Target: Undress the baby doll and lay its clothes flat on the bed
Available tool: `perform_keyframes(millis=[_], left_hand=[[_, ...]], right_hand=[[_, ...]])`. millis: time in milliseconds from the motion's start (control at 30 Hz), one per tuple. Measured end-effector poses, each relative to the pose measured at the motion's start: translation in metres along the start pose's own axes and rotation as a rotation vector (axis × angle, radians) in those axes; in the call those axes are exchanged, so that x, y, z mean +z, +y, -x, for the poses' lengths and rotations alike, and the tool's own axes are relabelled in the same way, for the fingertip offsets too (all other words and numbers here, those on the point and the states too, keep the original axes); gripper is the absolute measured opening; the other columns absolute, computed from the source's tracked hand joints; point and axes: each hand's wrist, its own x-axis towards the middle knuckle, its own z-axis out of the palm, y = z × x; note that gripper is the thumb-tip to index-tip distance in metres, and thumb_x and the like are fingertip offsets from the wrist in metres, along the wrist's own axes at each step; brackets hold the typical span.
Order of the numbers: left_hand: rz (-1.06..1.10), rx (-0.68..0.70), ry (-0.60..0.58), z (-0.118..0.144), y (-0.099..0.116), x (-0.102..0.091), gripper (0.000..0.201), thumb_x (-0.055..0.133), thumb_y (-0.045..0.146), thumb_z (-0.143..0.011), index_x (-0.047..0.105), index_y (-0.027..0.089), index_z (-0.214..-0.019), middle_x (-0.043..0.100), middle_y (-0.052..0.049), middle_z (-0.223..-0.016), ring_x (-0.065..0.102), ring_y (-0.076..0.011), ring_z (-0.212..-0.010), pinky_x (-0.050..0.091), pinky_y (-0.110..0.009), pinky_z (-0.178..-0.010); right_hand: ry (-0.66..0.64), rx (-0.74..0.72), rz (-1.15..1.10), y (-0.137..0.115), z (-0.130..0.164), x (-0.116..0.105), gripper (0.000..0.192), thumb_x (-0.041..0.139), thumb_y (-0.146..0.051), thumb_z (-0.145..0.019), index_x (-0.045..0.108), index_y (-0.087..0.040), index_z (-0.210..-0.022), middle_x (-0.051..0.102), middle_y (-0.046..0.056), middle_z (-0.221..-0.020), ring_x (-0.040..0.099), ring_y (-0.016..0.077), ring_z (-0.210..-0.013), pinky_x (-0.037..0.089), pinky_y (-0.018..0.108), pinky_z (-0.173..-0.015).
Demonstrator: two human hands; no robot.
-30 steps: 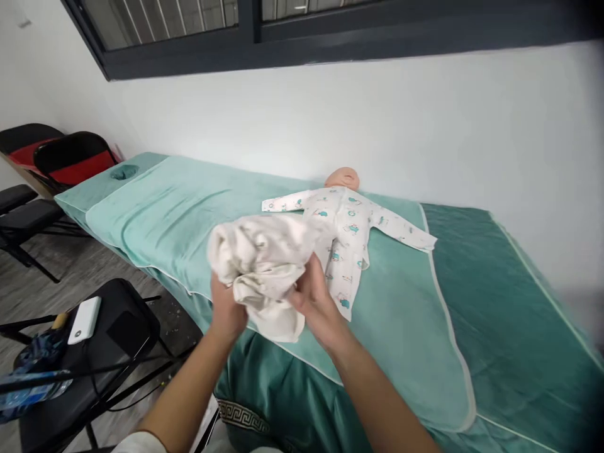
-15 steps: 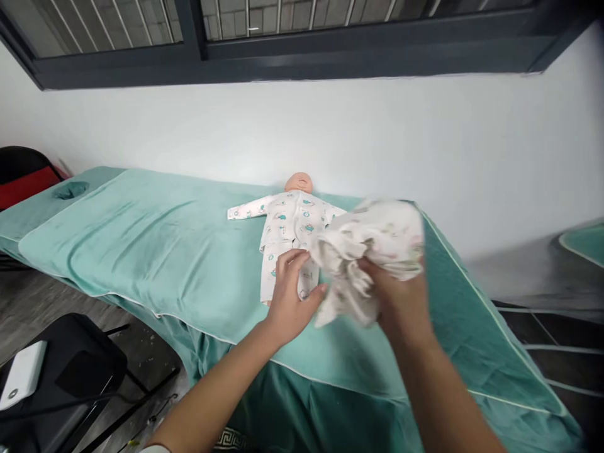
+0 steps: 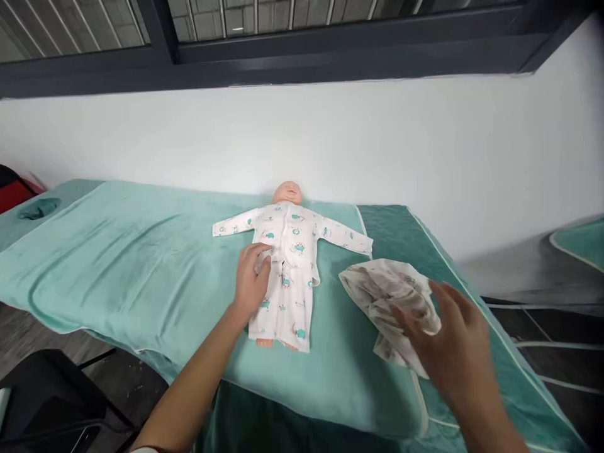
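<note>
Likely setting-down: right hand [image 3: 446,333], fingers parted, at cloth [image 3: 377,286], hold unclear; left hand [image 3: 252,280] half-open, empty, over doll [image 3: 293,258]; release due

Across the top we see a dark window frame [image 3: 330,53], with metal bars [image 3: 256,16] behind the panes. Below it runs a plain white wall [image 3: 189,138]. Against that wall stands a massage bed [image 3: 78,189] — we can make out its face hole [image 3: 40,209] near the left end. A pale green cover [image 3: 141,251] with light piping lies over it, wrinkled on the left, and a darker green sheet [image 3: 384,220] shows towards the right. At lower left we find a black chair [image 3: 47,390]; farther back, a red-and-black chair [image 3: 12,196] is cut by the edge. On the right we notice a green, pale-edged surface [image 3: 582,242] — only its corner shows.
</note>
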Motion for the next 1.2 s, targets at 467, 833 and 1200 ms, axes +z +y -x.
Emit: perform_keyframes(millis=[467, 833, 1200], left_hand=[[-0.123, 0.069, -0.343, -0.147, -0.061, 0.072, 0.034, 0.041, 0.029, -0.102, 0.065, 0.02, -0.124, 0.061, -0.009, -0.138, 0.054, -0.022, -0.132, 0.04, -0.041, -0.116], [-0.104, 0.031, -0.402, -0.145, -0.068, 0.069, 0.037, 0.041, 0.029, -0.101, 0.066, 0.027, -0.129, 0.057, -0.005, -0.145, 0.049, -0.0201, -0.139, 0.036, -0.041, -0.121], [-0.121, -0.005, -0.419, -0.144, -0.063, 0.069, 0.039, 0.04, 0.028, -0.101, 0.065, 0.026, -0.13, 0.056, -0.006, -0.146, 0.048, -0.0212, -0.139, 0.036, -0.042, -0.12]], right_hand=[[-0.383, 0.009, -0.547, -0.108, -0.121, 0.215, 0.027, 0.052, -0.039, -0.094, 0.06, -0.025, -0.116, 0.063, 0.008, -0.13, 0.053, 0.026, -0.127, 0.04, 0.05, -0.111], [-0.419, -0.004, -0.506, -0.103, -0.116, 0.218, 0.032, 0.05, -0.041, -0.095, 0.064, -0.026, -0.12, 0.057, 0.008, -0.142, 0.046, 0.0272, -0.136, 0.032, 0.052, -0.118], [-0.432, 0.026, -0.542, -0.102, -0.116, 0.218, 0.035, 0.052, -0.041, -0.093, 0.063, -0.026, -0.123, 0.057, 0.008, -0.142, 0.046, 0.0267, -0.136, 0.032, 0.052, -0.117]])
